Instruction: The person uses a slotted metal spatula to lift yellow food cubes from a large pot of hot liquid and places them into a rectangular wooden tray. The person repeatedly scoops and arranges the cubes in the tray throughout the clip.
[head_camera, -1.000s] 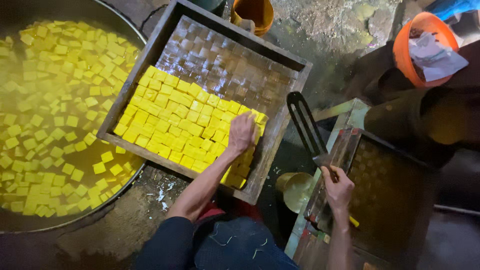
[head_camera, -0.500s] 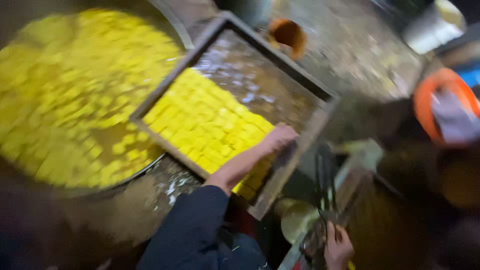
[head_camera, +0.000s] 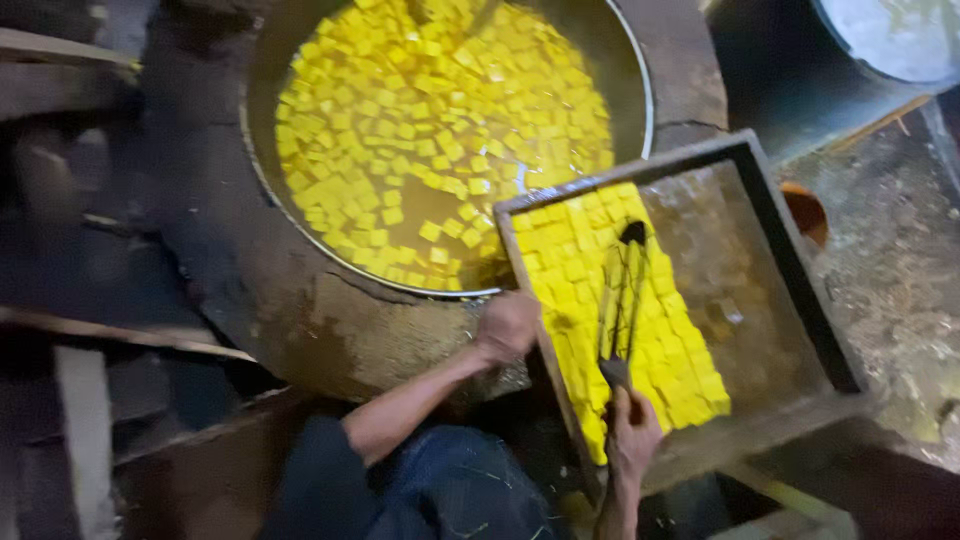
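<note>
A wooden tray (head_camera: 790, 245) lies tilted, one corner over a big round pan (head_camera: 640, 80) of yellow liquid. Rows of yellow cubes (head_camera: 665, 350) cover the tray's left half; its right half is wet and bare. My left hand (head_camera: 508, 326) grips the tray's near left edge. My right hand (head_camera: 632, 432) holds the handle of a long dark metal scoop (head_camera: 622, 290), whose head rests on the cubes near the tray's far end. Several loose yellow cubes (head_camera: 420, 110) float in the pan.
The pan sits in a dark, cracked stove top (head_camera: 330, 320). Wooden planks (head_camera: 90, 330) lie at the left. An orange vessel (head_camera: 808, 212) shows beyond the tray's right wall, with rough wet ground (head_camera: 900, 290) to the right.
The tray has swung toward the pan, its corner now over the rim. My left hand moved from the cubes to the tray's edge. My right hand brought the scoop onto the cubes.
</note>
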